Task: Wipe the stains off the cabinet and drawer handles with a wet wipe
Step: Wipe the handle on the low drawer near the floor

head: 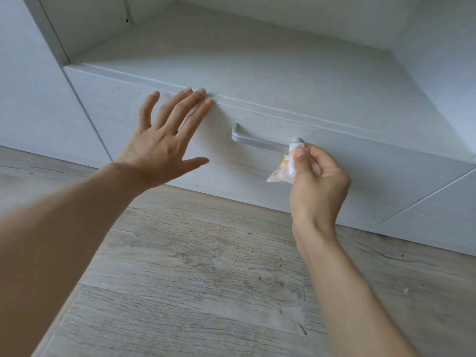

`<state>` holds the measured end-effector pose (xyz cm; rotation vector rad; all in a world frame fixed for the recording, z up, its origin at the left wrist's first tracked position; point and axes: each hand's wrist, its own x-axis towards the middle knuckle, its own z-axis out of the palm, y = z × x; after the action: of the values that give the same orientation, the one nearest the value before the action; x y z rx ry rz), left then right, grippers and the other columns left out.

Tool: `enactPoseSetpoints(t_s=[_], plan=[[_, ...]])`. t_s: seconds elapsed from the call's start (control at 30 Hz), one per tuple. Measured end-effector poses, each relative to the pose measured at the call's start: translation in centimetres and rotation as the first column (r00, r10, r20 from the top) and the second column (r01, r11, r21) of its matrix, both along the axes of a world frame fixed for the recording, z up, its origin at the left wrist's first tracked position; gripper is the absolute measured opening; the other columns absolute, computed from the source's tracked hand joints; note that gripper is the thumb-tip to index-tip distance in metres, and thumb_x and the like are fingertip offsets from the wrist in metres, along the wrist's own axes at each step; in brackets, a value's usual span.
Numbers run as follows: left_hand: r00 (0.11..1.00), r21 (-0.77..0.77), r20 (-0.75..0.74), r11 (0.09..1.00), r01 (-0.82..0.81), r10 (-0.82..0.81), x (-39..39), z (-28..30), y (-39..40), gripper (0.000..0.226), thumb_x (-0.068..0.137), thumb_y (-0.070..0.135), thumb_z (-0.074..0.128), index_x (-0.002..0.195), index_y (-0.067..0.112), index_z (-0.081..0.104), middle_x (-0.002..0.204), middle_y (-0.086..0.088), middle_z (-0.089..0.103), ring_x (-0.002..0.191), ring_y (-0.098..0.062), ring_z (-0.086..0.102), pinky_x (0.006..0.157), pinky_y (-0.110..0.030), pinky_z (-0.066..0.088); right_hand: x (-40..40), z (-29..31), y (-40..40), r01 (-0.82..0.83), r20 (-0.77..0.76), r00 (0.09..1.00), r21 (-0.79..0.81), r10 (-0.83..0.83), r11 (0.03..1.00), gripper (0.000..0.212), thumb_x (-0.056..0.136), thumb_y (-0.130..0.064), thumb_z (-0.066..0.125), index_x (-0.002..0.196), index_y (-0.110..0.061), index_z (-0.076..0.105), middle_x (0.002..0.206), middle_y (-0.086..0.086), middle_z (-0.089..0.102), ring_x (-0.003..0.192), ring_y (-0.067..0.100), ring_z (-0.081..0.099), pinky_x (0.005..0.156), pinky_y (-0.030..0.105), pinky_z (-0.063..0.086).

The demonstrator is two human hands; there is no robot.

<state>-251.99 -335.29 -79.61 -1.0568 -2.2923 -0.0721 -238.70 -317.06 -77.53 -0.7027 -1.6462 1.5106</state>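
Note:
A white drawer front carries a silver bar handle running left to right. My right hand pinches a crumpled white wet wipe with orange stains on it and holds it against the right end of the handle. That end of the bar is mostly covered by the wipe. My left hand lies flat with fingers spread on the drawer front, left of the handle, fingertips near the drawer's top edge.
Above the drawer is an open white shelf recess. A white cabinet panel stands at the left and another drawer or door front at the lower right. Grey wood-look flooring lies below.

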Motion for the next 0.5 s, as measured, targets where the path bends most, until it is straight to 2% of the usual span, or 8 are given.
enactPoseSetpoints(t_s=[0.13, 0.2, 0.23, 0.3, 0.4, 0.43, 0.5], plan=[[0.996, -0.056, 0.090, 0.998, -0.017, 0.022, 1.1, 1.8, -0.2, 0.090, 0.079, 0.049, 0.065, 0.149, 0.008, 0.025, 0.154, -0.011, 0.027, 0.141, -0.027, 0.022, 0.113, -0.052, 0.008, -0.6, 1.8, -1.1, -0.047, 0.001, 0.999, 0.088, 0.047, 0.995, 0.009, 0.087, -0.016, 0.063, 0.083, -0.025, 0.065, 0.079, -0.017, 0.066, 0.071, -0.011, 0.061, 0.064, 0.002, 0.042], [0.992, -0.127, 0.124, 0.992, -0.020, 0.035, 1.3, 3.2, -0.5, 0.088, 0.080, 0.048, 0.065, 0.149, 0.007, 0.028, 0.154, -0.009, 0.029, 0.140, -0.027, 0.026, 0.114, -0.051, 0.010, -1.4, 3.4, -0.9, -0.107, 0.054, 0.993, 0.112, 0.102, 0.988, 0.005, 0.086, -0.018, 0.063, 0.088, -0.021, 0.067, 0.087, -0.009, 0.068, 0.078, -0.003, 0.062, 0.069, 0.007, 0.045], [0.989, -0.169, 0.136, 0.985, -0.030, 0.053, 1.3, 4.1, -0.7, 0.088, 0.082, 0.049, 0.064, 0.149, 0.008, 0.026, 0.155, -0.007, 0.027, 0.141, -0.026, 0.025, 0.115, -0.049, 0.009, -1.9, 4.3, -0.7, -0.140, 0.084, 0.988, 0.131, 0.130, 0.981, 0.007, 0.086, -0.018, 0.063, 0.091, -0.020, 0.067, 0.093, -0.006, 0.068, 0.082, 0.001, 0.061, 0.072, 0.009, 0.046], [0.981, -0.232, 0.163, 0.970, -0.067, 0.106, 1.1, 6.0, -0.9, 0.088, 0.085, 0.054, 0.059, 0.151, 0.011, 0.019, 0.157, -0.004, 0.021, 0.142, -0.023, 0.022, 0.116, -0.045, 0.007, -2.8, 6.2, -0.3, -0.197, 0.144, 0.975, 0.184, 0.172, 0.963, 0.009, 0.086, -0.018, 0.063, 0.094, -0.020, 0.066, 0.099, -0.004, 0.066, 0.080, -0.001, 0.059, 0.068, 0.005, 0.043], [0.964, -0.279, 0.194, 0.953, -0.123, 0.181, 1.2, 9.2, -1.2, 0.087, 0.087, 0.059, 0.050, 0.153, 0.016, 0.011, 0.158, 0.000, 0.015, 0.142, -0.019, 0.019, 0.115, -0.040, 0.006, -3.8, 9.4, 0.4, -0.333, 0.244, 0.931, 0.254, 0.273, 0.908, 0.007, 0.086, -0.014, 0.062, 0.090, -0.018, 0.065, 0.084, -0.011, 0.061, 0.061, -0.012, 0.055, 0.047, -0.001, 0.036], [0.959, -0.291, 0.209, 0.948, -0.126, 0.192, 1.4, 10.4, -1.2, 0.086, 0.088, 0.058, 0.050, 0.153, 0.016, 0.011, 0.158, 0.000, 0.017, 0.141, -0.019, 0.020, 0.115, -0.040, 0.006, -3.9, 10.5, 0.5, -0.378, 0.290, 0.909, 0.274, 0.298, 0.884, 0.007, 0.086, -0.012, 0.061, 0.089, -0.016, 0.065, 0.079, -0.014, 0.058, 0.058, -0.011, 0.055, 0.044, -0.001, 0.034], [0.940, -0.299, 0.258, 0.943, -0.143, 0.224, 2.1, 12.8, -1.1, 0.085, 0.089, 0.057, 0.050, 0.153, 0.016, 0.013, 0.157, 0.000, 0.019, 0.141, -0.019, 0.021, 0.115, -0.040, 0.007, -3.9, 12.6, 0.5, -0.450, 0.411, 0.859, 0.321, 0.305, 0.833, 0.008, 0.086, -0.013, 0.062, 0.091, -0.016, 0.067, 0.081, -0.011, 0.059, 0.067, -0.001, 0.055, 0.049, 0.000, 0.036]])
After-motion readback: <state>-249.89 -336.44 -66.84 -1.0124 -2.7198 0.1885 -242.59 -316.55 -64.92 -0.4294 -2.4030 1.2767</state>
